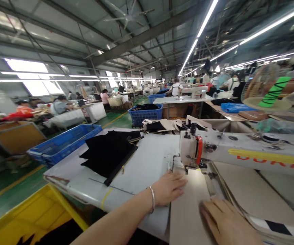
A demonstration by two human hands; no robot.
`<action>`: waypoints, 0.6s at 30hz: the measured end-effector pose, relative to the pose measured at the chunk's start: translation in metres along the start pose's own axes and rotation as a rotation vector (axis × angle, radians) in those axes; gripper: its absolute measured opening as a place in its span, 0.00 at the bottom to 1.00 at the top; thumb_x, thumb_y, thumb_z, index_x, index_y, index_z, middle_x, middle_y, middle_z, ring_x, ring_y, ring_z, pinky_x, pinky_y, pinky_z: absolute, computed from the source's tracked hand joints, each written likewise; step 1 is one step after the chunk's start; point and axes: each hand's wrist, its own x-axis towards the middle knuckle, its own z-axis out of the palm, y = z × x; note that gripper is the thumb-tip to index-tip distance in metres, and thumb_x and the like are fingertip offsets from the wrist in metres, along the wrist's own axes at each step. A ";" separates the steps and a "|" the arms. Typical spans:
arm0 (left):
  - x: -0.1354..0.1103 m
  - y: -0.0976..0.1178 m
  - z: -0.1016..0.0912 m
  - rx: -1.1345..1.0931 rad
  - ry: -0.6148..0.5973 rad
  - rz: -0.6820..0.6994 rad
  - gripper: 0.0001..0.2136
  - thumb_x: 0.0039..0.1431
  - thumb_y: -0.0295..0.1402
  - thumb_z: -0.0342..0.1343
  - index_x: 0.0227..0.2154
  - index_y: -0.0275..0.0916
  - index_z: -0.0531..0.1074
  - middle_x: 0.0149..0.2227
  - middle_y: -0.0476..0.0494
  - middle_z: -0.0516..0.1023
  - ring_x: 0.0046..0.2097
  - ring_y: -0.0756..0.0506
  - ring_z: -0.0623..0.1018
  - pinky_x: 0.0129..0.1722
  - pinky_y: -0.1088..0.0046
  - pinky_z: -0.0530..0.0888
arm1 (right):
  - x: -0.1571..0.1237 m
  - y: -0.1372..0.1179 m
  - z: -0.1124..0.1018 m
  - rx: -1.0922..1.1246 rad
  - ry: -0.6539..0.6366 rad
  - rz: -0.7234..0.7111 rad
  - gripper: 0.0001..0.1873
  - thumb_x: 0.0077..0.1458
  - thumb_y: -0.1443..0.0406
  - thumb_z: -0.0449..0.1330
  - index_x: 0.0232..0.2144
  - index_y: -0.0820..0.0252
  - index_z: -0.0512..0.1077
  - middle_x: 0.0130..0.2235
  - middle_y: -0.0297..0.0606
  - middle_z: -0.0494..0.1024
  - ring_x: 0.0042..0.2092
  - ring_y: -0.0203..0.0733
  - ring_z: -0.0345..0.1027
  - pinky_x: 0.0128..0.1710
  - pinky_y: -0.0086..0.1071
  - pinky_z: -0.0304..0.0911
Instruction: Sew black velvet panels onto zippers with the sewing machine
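Note:
A long beige panel (187, 211) runs under the head of a white sewing machine (189, 149). Flat on its left edge, close to the needle area, lies my left hand (169, 188) with fingers stretched out and a bracelet at the wrist. My right hand (226, 221) rests on the panel's right side nearer to me, fingers extended and a little blurred. Beneath the machine arm, to the right, are stacked beige pieces (261, 197) with a black and white end. Whether the needle is in the panel is hidden.
Black fabric pieces with zippers (108, 153) lie on the white table (149, 156). Left of it stand a blue crate (65, 143) and a yellow bin (34, 214). More beige and black pieces (162, 125) sit behind the machine. A green thread cone (274, 92) stands at right. People work farther back.

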 end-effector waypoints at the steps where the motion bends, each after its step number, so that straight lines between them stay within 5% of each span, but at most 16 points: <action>1: -0.009 -0.009 -0.012 0.043 -0.006 -0.032 0.21 0.66 0.39 0.45 0.61 0.47 0.60 0.62 0.51 0.65 0.62 0.51 0.64 0.64 0.73 0.58 | 0.012 0.001 0.002 -0.089 0.008 -0.068 0.11 0.57 0.62 0.54 0.31 0.49 0.77 0.33 0.38 0.75 0.37 0.47 0.70 0.40 0.44 0.68; 3: -0.032 -0.032 -0.039 0.206 0.061 -0.242 0.17 0.67 0.34 0.43 0.57 0.46 0.65 0.56 0.54 0.72 0.57 0.54 0.69 0.60 0.81 0.62 | 0.028 0.002 0.010 -0.200 0.053 -0.158 0.10 0.58 0.60 0.55 0.33 0.49 0.76 0.35 0.37 0.75 0.38 0.47 0.69 0.40 0.45 0.67; 6: -0.073 -0.077 -0.069 0.420 0.220 -0.618 0.15 0.64 0.29 0.44 0.50 0.34 0.70 0.50 0.36 0.73 0.52 0.40 0.71 0.55 0.58 0.67 | 0.035 0.007 0.030 -0.270 0.212 -0.240 0.20 0.57 0.54 0.56 0.49 0.52 0.72 0.50 0.39 0.73 0.49 0.48 0.67 0.46 0.43 0.66; 11: -0.103 -0.125 -0.084 0.525 0.232 -0.762 0.07 0.51 0.23 0.53 0.32 0.33 0.73 0.35 0.35 0.74 0.41 0.36 0.74 0.41 0.58 0.72 | 0.027 0.019 0.048 -0.318 0.224 -0.237 0.25 0.57 0.52 0.55 0.54 0.53 0.68 0.55 0.36 0.70 0.53 0.46 0.65 0.48 0.40 0.66; 14: -0.100 -0.117 -0.104 0.552 0.310 -0.773 0.08 0.51 0.22 0.50 0.32 0.34 0.72 0.34 0.37 0.73 0.38 0.39 0.73 0.41 0.61 0.72 | 0.026 0.019 0.045 -0.291 0.202 -0.216 0.25 0.57 0.51 0.55 0.55 0.52 0.68 0.56 0.34 0.69 0.53 0.45 0.65 0.49 0.41 0.66; 18: -0.111 -0.070 -0.122 0.528 0.488 -0.644 0.15 0.57 0.23 0.46 0.47 0.38 0.66 0.44 0.42 0.71 0.48 0.44 0.70 0.53 0.65 0.66 | 0.031 0.013 0.036 -0.189 0.130 -0.131 0.24 0.61 0.53 0.52 0.56 0.52 0.65 0.56 0.35 0.69 0.55 0.45 0.62 0.52 0.42 0.63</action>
